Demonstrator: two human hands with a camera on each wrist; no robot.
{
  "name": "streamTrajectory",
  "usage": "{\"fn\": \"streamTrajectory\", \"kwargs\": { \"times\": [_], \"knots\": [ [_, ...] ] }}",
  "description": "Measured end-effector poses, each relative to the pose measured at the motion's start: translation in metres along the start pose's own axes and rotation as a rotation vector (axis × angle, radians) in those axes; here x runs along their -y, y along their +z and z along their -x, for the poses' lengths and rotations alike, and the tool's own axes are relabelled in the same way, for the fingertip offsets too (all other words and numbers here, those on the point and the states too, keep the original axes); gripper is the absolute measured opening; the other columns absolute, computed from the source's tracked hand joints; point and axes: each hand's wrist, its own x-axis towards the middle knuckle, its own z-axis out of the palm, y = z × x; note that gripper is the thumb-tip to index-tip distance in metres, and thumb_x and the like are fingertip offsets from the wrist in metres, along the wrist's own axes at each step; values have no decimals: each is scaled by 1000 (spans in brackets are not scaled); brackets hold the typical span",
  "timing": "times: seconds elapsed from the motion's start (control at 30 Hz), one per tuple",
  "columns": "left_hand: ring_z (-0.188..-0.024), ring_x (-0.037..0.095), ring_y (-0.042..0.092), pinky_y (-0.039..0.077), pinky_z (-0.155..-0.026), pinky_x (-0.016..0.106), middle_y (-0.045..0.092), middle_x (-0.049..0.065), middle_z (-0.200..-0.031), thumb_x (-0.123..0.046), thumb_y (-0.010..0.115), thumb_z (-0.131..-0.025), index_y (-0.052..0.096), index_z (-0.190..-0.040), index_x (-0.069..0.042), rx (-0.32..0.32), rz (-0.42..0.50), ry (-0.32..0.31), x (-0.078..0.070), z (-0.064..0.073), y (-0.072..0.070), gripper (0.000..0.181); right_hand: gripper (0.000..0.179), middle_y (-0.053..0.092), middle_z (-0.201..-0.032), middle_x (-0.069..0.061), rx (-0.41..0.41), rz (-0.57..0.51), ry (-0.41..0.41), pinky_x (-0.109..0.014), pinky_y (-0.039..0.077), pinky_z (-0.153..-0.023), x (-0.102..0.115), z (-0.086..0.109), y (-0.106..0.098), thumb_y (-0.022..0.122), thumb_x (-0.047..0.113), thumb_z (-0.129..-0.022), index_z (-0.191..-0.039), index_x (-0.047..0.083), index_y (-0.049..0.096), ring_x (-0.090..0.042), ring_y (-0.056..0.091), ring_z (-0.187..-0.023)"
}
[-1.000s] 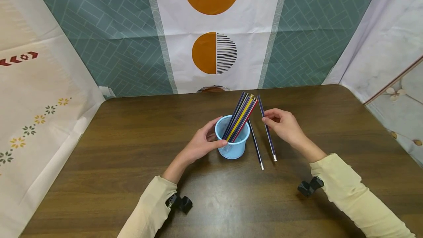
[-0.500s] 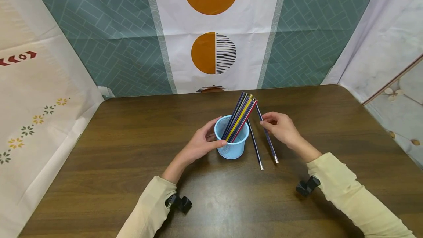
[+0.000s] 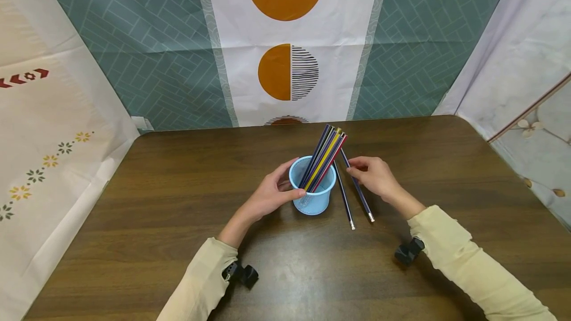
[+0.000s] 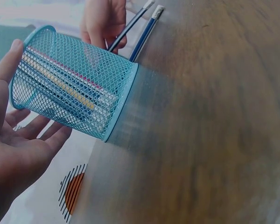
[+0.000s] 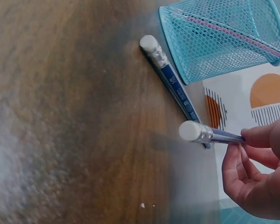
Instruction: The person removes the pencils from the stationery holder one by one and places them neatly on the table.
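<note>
A light blue mesh pencil cup (image 3: pixel 312 205) stands upright on the table, with several pencils (image 3: pixel 324 158), mostly dark with one yellow and one red, leaning to the right inside it. My left hand (image 3: pixel 271 194) holds the cup from the left, thumb at the front of the rim and fingers round the far side. To the cup's right, my right hand (image 3: pixel 375 177) pinches a dark blue pencil (image 5: pixel 226 136) between thumb and fingers, its white eraser end toward me. Another dark blue pencil (image 5: pixel 177 91) lies on the table between the cup and the held one.
The brown wooden table (image 3: pixel 169 187) reaches out on both sides of the hands. Patterned cloth (image 3: pixel 178 53) hangs behind its far edge, and pale cloths hang at left and right. A small black wrist camera (image 3: pixel 409 251) sits at each sleeve.
My right hand has moved left and slightly nearer, bringing the pinched pencil closer to the cup and the lying pencil. The left hand and cup have stayed in place.
</note>
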Motion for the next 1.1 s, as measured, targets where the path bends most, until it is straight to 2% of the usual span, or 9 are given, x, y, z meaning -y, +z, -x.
{"fn": "streamTrajectory", "kwargs": {
  "times": [0.2, 0.47, 0.83, 1.1],
  "knots": [
    [-123, 31, 51, 44, -100, 36, 47, 18, -138, -6, 75, -84, 36, -148, -4, 4, -11, 3, 0, 0, 0, 74, 28, 66, -102, -24, 21, 15, 37, -31, 56, -65, -2, -4, 4, 60, 4, -95, -117, -13, 61, -22, 64, -75],
    [-123, 31, 51, 44, -100, 36, 47, 18, -139, -5, 75, -84, 36, -148, -5, 3, -13, -3, -1, 0, 1, 75, 28, 66, -97, -21, 48, 27, 88, -31, 55, -63, -4, -6, 6, 60, 5, -95, -116, -12, 62, -16, 61, -68],
    [-125, 32, 49, 43, -101, 37, 46, 19, -140, -5, 75, -85, 35, -148, -4, 5, -11, -7, 1, -1, -1, 75, 30, 65, -98, -23, 65, 21, 117, -32, 57, -64, -7, -5, 10, 59, 3, -95, -119, -14, 59, -17, 62, -68],
    [-125, 31, 49, 43, -101, 37, 46, 18, -140, -8, 76, -84, 36, -148, -5, 5, -18, 0, -1, 0, 0, 75, 27, 64, -84, -14, 32, 62, 112, -28, 54, -58, -6, -7, 13, 62, 4, -92, -114, -13, 62, -15, 61, -62]
  ]
}}
